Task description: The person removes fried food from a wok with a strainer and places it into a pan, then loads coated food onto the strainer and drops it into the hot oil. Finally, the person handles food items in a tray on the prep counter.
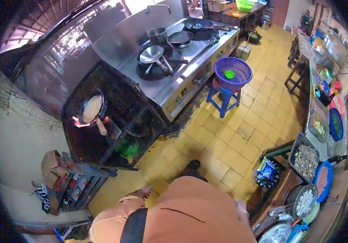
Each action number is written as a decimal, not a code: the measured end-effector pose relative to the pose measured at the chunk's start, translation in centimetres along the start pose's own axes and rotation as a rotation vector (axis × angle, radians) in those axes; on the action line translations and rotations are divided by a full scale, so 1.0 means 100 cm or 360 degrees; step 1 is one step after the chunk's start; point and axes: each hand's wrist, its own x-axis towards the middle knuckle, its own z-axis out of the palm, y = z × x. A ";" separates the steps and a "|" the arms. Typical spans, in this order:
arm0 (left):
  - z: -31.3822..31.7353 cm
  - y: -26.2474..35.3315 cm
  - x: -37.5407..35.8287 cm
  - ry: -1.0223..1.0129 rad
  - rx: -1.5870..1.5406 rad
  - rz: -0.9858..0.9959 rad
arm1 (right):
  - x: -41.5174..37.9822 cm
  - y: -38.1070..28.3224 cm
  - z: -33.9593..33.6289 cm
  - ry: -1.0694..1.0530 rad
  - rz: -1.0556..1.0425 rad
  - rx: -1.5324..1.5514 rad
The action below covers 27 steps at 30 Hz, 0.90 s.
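Note:
My left hand (144,192) hangs beside my body above the yellow tiled floor, its fingers small and unclear in the view. On the other side, my right hand (242,207) is low by my hip, near the worktop edge, partly hidden by my body. Neither hand visibly touches anything. A wok (91,108) with pale contents sits over flames on the dark stove at the left, its wooden handle pointing towards me. On the right worktop stand a metal tray of chopped food (306,158) and a pan with white pieces (304,201).
A steel range (190,77) holds pans and strainers. A purple basket (233,73) with a green bowl rests on a blue stool (223,99) in the aisle. Low racks (76,190) stand at the lower left. A blue tray (324,181) lies on the right worktop.

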 end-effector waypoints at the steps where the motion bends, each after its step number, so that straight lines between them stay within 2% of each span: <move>1: 0.005 -0.001 -0.001 0.0132 0.0075 -0.0114 | -0.003 -0.012 -0.005 0.0002 0.0005 -0.0014; 2: 0.008 -0.002 0.033 0.0071 0.0251 0.0114 | -0.003 -0.023 -0.010 0.0029 -0.0065 -0.0076; 3: 0.010 -0.005 0.099 0.0026 0.0409 0.0342 | -0.005 -0.034 -0.017 0.0089 -0.0210 -0.0211; 4: 0.005 -0.010 0.146 0.0494 0.0708 0.0661 | -0.006 -0.045 -0.025 0.0156 -0.0359 -0.0353; 5: 0.013 0.050 0.096 0.0232 0.0347 0.0747 | -0.006 -0.052 -0.031 0.0252 -0.0518 -0.0495; 6: 0.011 0.097 0.077 0.0155 0.0193 0.0785 | -0.004 -0.060 -0.033 0.0150 -0.0393 -0.0390; 7: 0.017 0.124 0.090 0.0224 -0.0092 0.1241 | 0.003 -0.071 -0.036 0.0069 -0.0260 -0.0273; 8: 0.012 0.172 0.095 0.0145 0.0214 0.0816 | 0.008 -0.082 -0.039 0.0006 -0.0123 -0.0160; 9: 0.012 0.198 0.131 0.0314 0.0473 0.1414 | 0.013 -0.092 -0.042 -0.0029 -0.0019 -0.0058; 10: 0.013 0.223 0.168 0.0632 0.0748 0.1982 | 0.019 -0.102 -0.044 -0.0048 0.0079 0.0046; 11: 0.008 0.251 0.175 0.1058 0.0995 0.2611 | 0.025 -0.111 -0.045 -0.0057 0.0173 0.0165; 14: -0.015 0.307 0.131 0.1041 0.0883 0.2730 | 0.033 -0.133 -0.042 -0.0007 0.0487 0.0618; 15: -0.022 0.319 0.133 0.0529 0.0723 0.2366 | 0.032 -0.140 -0.038 0.0038 0.0613 0.0795; 17: -0.045 0.317 0.161 0.0400 0.0796 0.2460 | 0.034 -0.155 -0.031 0.0138 0.0878 0.1159; 18: -0.052 0.315 0.123 0.0298 0.0890 0.2088 | 0.034 -0.172 -0.030 0.0162 0.0970 0.1344; 19: -0.061 0.315 0.064 0.0223 0.1008 0.1714 | 0.032 -0.189 -0.032 0.0193 0.0987 0.1479; 20: -0.071 0.296 0.070 -0.0003 0.0868 0.1632 | 0.037 -0.187 -0.026 0.0190 0.0689 0.1660; 21: -0.080 0.278 0.075 -0.0213 0.0725 0.1529 | 0.032 -0.201 -0.029 0.0321 0.0558 0.1406; 23: -0.096 0.261 0.100 -0.0428 0.0462 0.1147 | 0.020 -0.225 -0.034 0.0617 0.0379 0.0829; 25: -0.100 0.255 0.113 -0.0481 0.0319 0.0832 | -0.018 -0.267 -0.079 0.0381 0.0741 0.0764; 27: -0.107 0.251 0.113 -0.0471 0.0241 0.0624 | -0.019 -0.246 -0.051 0.0381 0.0975 0.0792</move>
